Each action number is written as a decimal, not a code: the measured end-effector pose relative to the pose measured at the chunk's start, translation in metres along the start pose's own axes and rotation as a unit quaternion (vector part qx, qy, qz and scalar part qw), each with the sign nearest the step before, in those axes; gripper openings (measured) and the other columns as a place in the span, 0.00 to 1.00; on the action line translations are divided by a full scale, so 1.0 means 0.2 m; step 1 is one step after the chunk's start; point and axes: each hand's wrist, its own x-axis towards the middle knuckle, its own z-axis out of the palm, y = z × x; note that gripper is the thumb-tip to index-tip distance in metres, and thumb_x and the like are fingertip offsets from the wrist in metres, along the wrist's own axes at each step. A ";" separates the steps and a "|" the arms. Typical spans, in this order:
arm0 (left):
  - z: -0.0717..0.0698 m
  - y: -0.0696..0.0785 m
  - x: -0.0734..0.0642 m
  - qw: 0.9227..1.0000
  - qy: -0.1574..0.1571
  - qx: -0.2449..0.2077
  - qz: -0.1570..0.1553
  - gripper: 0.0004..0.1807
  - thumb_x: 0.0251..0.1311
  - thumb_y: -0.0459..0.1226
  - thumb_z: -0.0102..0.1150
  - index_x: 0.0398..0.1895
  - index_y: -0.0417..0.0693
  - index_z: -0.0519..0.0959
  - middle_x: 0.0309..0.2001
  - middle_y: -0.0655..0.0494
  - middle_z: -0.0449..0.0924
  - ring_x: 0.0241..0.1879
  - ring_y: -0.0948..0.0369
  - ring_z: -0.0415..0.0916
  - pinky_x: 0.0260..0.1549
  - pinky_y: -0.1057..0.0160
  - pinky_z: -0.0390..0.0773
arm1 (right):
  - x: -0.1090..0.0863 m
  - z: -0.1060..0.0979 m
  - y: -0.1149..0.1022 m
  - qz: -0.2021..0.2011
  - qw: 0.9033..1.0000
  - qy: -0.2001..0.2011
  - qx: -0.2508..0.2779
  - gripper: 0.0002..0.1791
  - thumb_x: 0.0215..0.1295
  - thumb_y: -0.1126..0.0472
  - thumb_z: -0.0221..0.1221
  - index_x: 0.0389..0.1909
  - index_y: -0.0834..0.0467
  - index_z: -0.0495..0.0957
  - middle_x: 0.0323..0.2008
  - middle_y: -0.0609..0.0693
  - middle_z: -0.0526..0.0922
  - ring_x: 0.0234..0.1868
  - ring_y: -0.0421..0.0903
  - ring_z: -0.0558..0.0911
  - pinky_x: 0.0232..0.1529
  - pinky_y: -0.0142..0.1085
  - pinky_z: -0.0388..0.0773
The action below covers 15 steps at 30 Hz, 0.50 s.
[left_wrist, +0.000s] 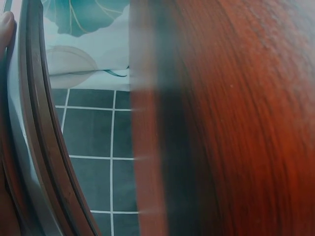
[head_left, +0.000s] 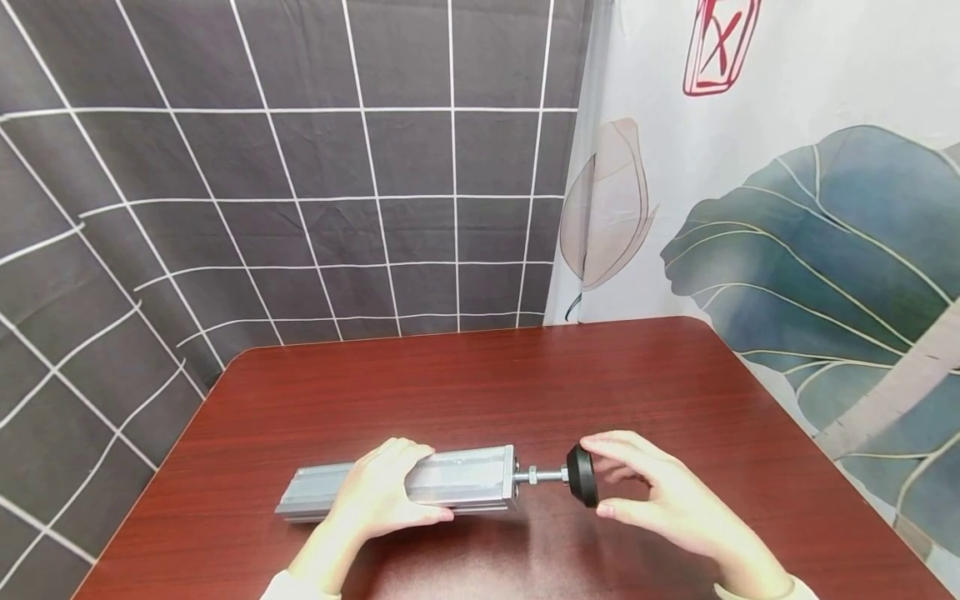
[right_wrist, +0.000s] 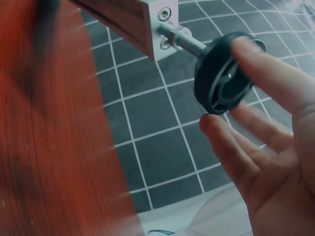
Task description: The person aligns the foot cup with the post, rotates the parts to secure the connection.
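Observation:
A silver aluminium profile bar [head_left: 468, 477] lies crosswise in the head view, its grooved side [left_wrist: 37, 98] at the left of the left wrist view. My left hand [head_left: 382, 492] grips it around the middle, thumb on the near side, and holds it above the table. From the bar's right end plate [right_wrist: 162, 24] a threaded rod [head_left: 542, 475] with nuts sticks out, ending in a round black levelling foot [head_left: 581, 476]. My right hand [head_left: 660, 492] holds the foot's rim between thumb and fingertips. The foot's ribbed underside [right_wrist: 231, 83] faces my right palm.
A reddish-brown wooden table [head_left: 450, 383] with rounded far corners lies beneath. Behind it hang a dark grey curtain [head_left: 405, 158] with white grid lines and a white curtain [head_left: 645, 50] with large leaf prints.

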 end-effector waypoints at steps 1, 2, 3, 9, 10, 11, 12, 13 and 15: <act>0.00 0.00 0.00 1.000 -0.001 0.000 -0.001 0.38 0.27 0.67 0.68 0.41 0.53 0.80 0.36 0.64 0.78 0.39 0.64 0.74 0.39 0.61 0.75 | 0.00 0.01 0.00 0.011 1.000 0.008 0.013 0.32 0.50 0.63 0.69 0.59 0.54 0.72 0.46 0.44 0.77 0.37 0.39 0.80 0.35 0.32 0.78; 0.00 0.00 0.00 1.000 -0.001 0.000 -0.001 0.38 0.27 0.67 0.68 0.41 0.52 0.80 0.36 0.64 0.78 0.39 0.64 0.74 0.39 0.61 0.75 | 0.01 0.01 0.00 0.023 0.999 0.014 0.027 0.32 0.51 0.64 0.68 0.59 0.56 0.72 0.41 0.43 0.78 0.34 0.39 0.80 0.32 0.32 0.77; 0.00 0.00 0.00 1.000 -0.001 -0.001 0.000 0.38 0.28 0.67 0.68 0.42 0.52 0.80 0.36 0.64 0.78 0.39 0.64 0.74 0.39 0.61 0.75 | 0.01 0.02 -0.01 0.039 0.998 0.018 0.044 0.30 0.52 0.65 0.67 0.58 0.57 0.72 0.38 0.43 0.78 0.32 0.39 0.79 0.30 0.32 0.77; 0.01 -0.01 0.00 1.000 0.002 -0.005 0.003 0.38 0.28 0.67 0.68 0.41 0.53 0.80 0.36 0.64 0.78 0.39 0.64 0.74 0.39 0.62 0.75 | 0.04 0.04 -0.02 0.091 0.993 0.008 0.079 0.18 0.60 0.66 0.60 0.52 0.62 0.73 0.31 0.44 0.80 0.26 0.39 0.80 0.23 0.35 0.78; 0.02 -0.01 0.00 1.000 0.002 -0.004 0.003 0.38 0.28 0.67 0.68 0.41 0.53 0.80 0.36 0.64 0.78 0.39 0.64 0.74 0.39 0.62 0.75 | 0.04 0.04 -0.02 0.091 0.993 0.006 0.075 0.19 0.61 0.66 0.59 0.53 0.62 0.72 0.31 0.44 0.80 0.25 0.39 0.80 0.23 0.35 0.77; 0.02 -0.01 -0.01 1.000 0.001 -0.004 0.002 0.38 0.28 0.67 0.68 0.41 0.53 0.80 0.36 0.64 0.78 0.39 0.64 0.74 0.39 0.62 0.75 | 0.04 0.03 -0.02 0.090 0.994 0.007 0.068 0.20 0.60 0.66 0.60 0.54 0.62 0.72 0.33 0.44 0.80 0.27 0.39 0.80 0.24 0.34 0.78; 0.02 -0.02 -0.01 1.000 0.002 -0.005 0.002 0.38 0.28 0.67 0.68 0.41 0.53 0.80 0.36 0.64 0.78 0.39 0.64 0.74 0.39 0.62 0.75 | 0.04 0.03 -0.02 0.086 0.994 0.008 0.063 0.22 0.60 0.66 0.60 0.56 0.61 0.71 0.35 0.45 0.81 0.29 0.38 0.80 0.26 0.34 0.78; 0.02 -0.02 -0.01 1.000 0.002 -0.005 0.002 0.38 0.28 0.67 0.68 0.41 0.53 0.80 0.36 0.64 0.78 0.39 0.64 0.74 0.39 0.62 0.75 | 0.03 0.02 -0.02 0.079 0.995 0.009 0.057 0.25 0.58 0.66 0.62 0.58 0.60 0.70 0.38 0.45 0.81 0.31 0.38 0.80 0.29 0.34 0.78; 0.02 -0.02 -0.01 1.000 0.005 -0.006 0.003 0.38 0.28 0.67 0.68 0.41 0.53 0.80 0.36 0.64 0.78 0.39 0.64 0.74 0.39 0.62 0.75 | 0.01 0.00 -0.02 0.054 0.998 0.009 0.033 0.31 0.55 0.66 0.65 0.61 0.57 0.68 0.47 0.46 0.78 0.38 0.38 0.80 0.35 0.34 0.78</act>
